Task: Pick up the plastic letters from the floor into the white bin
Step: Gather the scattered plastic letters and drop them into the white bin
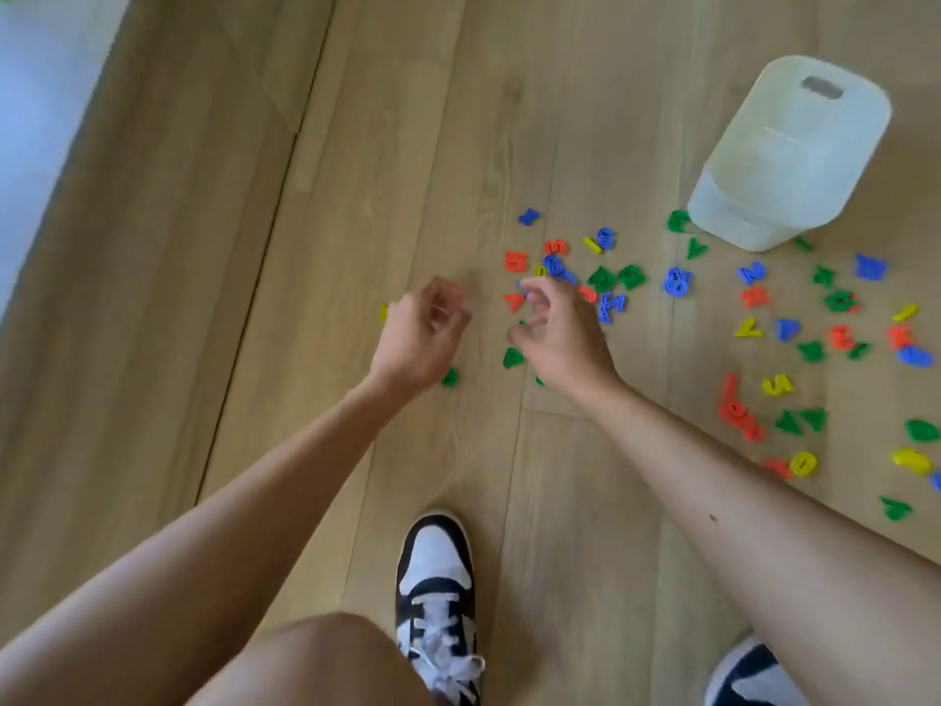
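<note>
Head view, with right hand clawed half-open over plastic letters strewn across the floor, hold on any unclear, and left hand loosely curled, seemingly empty: risks flicking letters away or spilling them before reaching white bin toward the far right edge.

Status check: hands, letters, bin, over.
Left hand loosely curled, empty. Right hand clawed over letters, grip unclear. Many scattered on floor; white bin beside them. Nothing seen blocking.
</note>
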Available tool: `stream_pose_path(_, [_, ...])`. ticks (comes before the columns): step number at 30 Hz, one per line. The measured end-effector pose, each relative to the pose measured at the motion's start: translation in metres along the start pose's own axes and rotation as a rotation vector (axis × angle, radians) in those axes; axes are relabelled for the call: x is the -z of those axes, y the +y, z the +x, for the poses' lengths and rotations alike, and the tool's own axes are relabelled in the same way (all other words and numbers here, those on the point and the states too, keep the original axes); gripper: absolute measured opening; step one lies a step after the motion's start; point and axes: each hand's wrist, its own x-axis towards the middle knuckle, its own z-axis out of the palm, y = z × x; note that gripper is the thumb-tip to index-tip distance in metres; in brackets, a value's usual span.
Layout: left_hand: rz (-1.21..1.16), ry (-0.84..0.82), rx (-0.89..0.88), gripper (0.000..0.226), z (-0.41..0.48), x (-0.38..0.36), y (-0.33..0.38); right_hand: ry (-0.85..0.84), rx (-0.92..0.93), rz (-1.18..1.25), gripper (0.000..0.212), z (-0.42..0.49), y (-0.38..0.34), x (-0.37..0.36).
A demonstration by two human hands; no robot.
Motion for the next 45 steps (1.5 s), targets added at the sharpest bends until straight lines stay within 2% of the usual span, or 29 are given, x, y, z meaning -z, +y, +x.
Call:
stream_pose_path(5, [0.076, 0.121, -0.012, 0.011, 0.031, -0.021, -0.08, -0.075, 0.107, -0.092, 0.049, 0.021, 0.039, -0.059])
stream_pose_path(8, [0.184, 0.157, -0.046, 0.019, 0.053, -0.024, -0.116, -0.148, 0.167, -0.184, 0.048, 0.027, 0.051, -0.087])
stream_pose_path(13, [0.461, 0.088, -0.034, 0.045, 0.072, -0.025, -0.144, -0.181, 0.271, -0.315, 0.046, 0.029, 0.054, -0.116])
stream_pose_path(17, [0.602, 0.071, -0.029, 0.043, 0.079, -0.036, -0.161, -0.139, 0.386, -0.438, 0.039, 0.034, 0.056, -0.135])
stream_pose_path(22, [0.562, 0.11, -0.119, 0.026, 0.083, -0.044, -0.172, -0.107, 0.485, -0.553, 0.025, 0.037, 0.061, -0.15])
stream_pose_path(30, [0.292, 0.116, -0.327, 0.043, 0.088, -0.053, -0.129, -0.051, 0.58, -0.679, 0.02, 0.036, 0.064, -0.157])
stream_pose_path(34, [0.18, 0.067, -0.319, 0.045, 0.094, -0.064, -0.101, -0.052, 0.591, -0.694, 0.021, 0.035, 0.073, -0.154])
stream_pose_path(37, [0.157, 0.009, -0.314, 0.042, 0.093, -0.07, -0.087, -0.011, 0.568, -0.625, 0.026, 0.022, 0.084, -0.125])
stream_pose_path(42, [0.215, -0.143, -0.362, 0.039, 0.074, -0.094, -0.08, 0.15, 0.319, -0.483, 0.03, 0.016, 0.132, -0.054])
stream_pose_path(45, [0.243, -0.175, -0.44, 0.038, 0.066, -0.116, -0.081, 0.192, 0.267, -0.46, 0.028, 0.02, 0.145, -0.038])
